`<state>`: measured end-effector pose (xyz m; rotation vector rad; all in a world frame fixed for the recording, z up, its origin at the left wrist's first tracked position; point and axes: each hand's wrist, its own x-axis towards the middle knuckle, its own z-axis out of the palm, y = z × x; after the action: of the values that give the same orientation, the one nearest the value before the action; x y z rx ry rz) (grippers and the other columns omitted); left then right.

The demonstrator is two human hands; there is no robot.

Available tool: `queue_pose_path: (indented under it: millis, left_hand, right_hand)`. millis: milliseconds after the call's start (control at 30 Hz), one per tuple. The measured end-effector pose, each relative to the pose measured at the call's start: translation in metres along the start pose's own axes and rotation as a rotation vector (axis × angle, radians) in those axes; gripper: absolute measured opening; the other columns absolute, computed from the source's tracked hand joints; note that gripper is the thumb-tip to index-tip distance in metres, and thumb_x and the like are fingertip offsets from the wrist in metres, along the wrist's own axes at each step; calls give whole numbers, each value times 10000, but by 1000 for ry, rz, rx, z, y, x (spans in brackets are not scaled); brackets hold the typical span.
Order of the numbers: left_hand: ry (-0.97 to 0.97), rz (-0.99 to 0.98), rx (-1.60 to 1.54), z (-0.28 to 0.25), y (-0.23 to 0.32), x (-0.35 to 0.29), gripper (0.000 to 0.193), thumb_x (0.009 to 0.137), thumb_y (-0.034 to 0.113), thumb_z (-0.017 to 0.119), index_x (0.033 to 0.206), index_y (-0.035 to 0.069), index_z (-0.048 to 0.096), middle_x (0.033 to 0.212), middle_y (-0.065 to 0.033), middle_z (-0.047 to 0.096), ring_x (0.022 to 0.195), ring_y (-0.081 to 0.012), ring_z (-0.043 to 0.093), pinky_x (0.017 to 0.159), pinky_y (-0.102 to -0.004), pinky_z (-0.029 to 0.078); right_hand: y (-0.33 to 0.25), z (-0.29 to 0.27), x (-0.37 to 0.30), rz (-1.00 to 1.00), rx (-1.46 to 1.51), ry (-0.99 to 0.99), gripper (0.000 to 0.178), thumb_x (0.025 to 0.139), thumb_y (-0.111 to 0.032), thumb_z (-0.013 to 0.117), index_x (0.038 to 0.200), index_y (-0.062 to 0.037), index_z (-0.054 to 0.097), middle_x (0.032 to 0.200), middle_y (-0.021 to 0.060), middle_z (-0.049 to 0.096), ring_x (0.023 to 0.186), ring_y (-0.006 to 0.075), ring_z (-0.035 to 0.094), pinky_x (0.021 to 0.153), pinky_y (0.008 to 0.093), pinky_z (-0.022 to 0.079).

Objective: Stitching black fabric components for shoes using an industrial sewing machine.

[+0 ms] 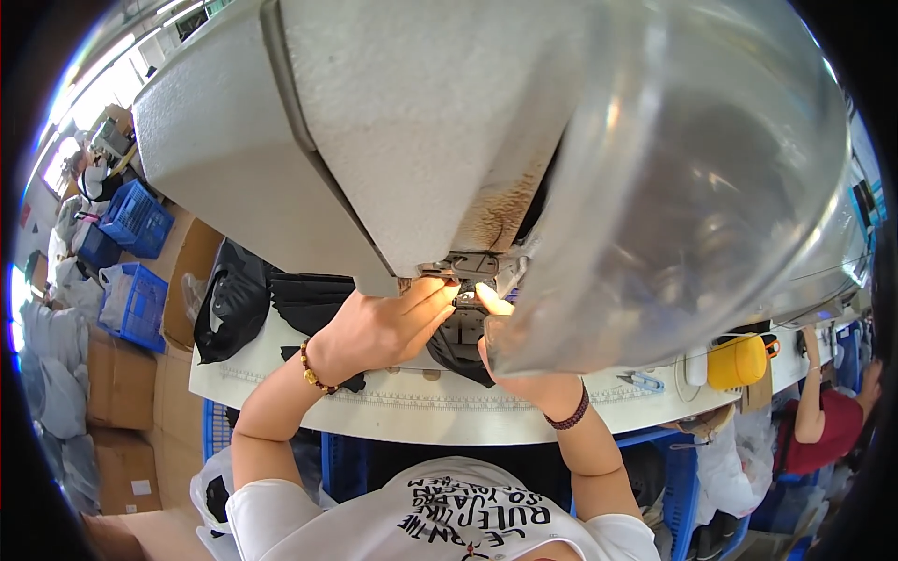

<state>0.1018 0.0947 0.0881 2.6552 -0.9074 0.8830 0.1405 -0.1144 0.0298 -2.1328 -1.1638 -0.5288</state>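
Note:
Under the head of a large pale grey sewing machine (393,122), both my hands work close to the needle area (468,271). My left hand (388,327) comes from the left, its fingers pressed together with the tips at the presser foot; what lies under those tips is too small to make out. From the other side my right hand (524,379) reaches in, forefinger stretched toward the foot and thumb apart. A clear plastic guard (645,243) hides part of it. Black fabric (458,363) hangs between the hands below the metal plate.
More black fabric pieces (309,299) and a black bundle (232,304) lie left on the white table (430,421). A ruler strip runs along its front. At right are blue-handled snips (643,381) and a yellow container (737,363). Blue crates (136,304) and cartons (122,383) stand left.

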Motion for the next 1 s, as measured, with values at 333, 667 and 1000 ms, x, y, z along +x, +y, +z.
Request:
queue_pose_path:
  millis: [333,667,1000]
  left_hand:
    - [4,-152,-159,8,-11,-5,303,700,168,762,940,32,637,909,-61,635,709,-203,610,609,-289,482]
    - [143,-169,-165,15,-11,-13,223,665,94,752,860,55,652,853,-62,671,621,-185,608,598,-278,489]
    - [14,15,-117,0,0,-7,316,657,-57,631,963,20,621,1019,-133,610,913,-273,610,709,-326,540]
  right_hand:
    - [22,5,-13,252,400,-44,260,711,-173,622,947,-68,656,930,110,635,836,277,610,741,358,501]
    - [81,-10,23,358,995,-431,349,800,-208,560,1106,-41,541,1087,129,570,982,269,561,858,366,459]
    - [82,-6,23,393,1016,-427,428,877,-245,482,1228,-8,427,1196,142,505,1078,263,510,937,370,416]
